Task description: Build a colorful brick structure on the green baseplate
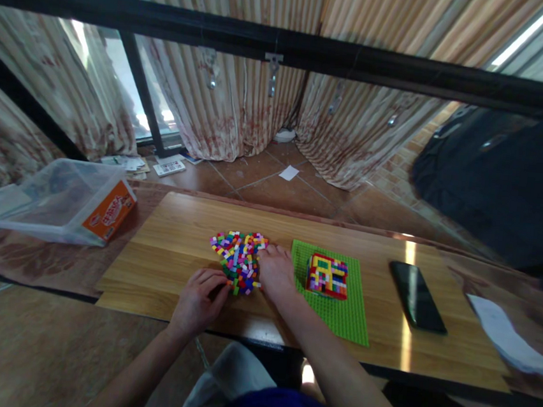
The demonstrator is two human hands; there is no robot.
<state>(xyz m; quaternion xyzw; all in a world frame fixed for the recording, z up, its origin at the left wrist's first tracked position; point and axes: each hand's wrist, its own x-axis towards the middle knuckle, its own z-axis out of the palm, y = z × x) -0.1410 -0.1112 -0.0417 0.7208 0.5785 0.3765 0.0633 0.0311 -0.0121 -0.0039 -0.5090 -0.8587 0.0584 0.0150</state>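
Observation:
A heap of small multicoloured building bricks (242,258) lies on the wooden board. At its lower left edge is my left hand (200,302), with thumb and fingers bent close together; whether a brick sits between them is too small to tell. My right hand (277,273) reaches over the heap's right side, fingers curled down at the bricks, fingertips partly hidden. To the right of that hand lies a green baseplate (353,323). A square, multicoloured brick build (328,276) with red edges and inner walls stands on it.
A clear plastic box (66,209) with an orange label rests on its side at the left. Right of the baseplate are a black phone (417,297) and white paper (513,335). A dark metal bar (287,45) crosses beyond the wooden board (151,256).

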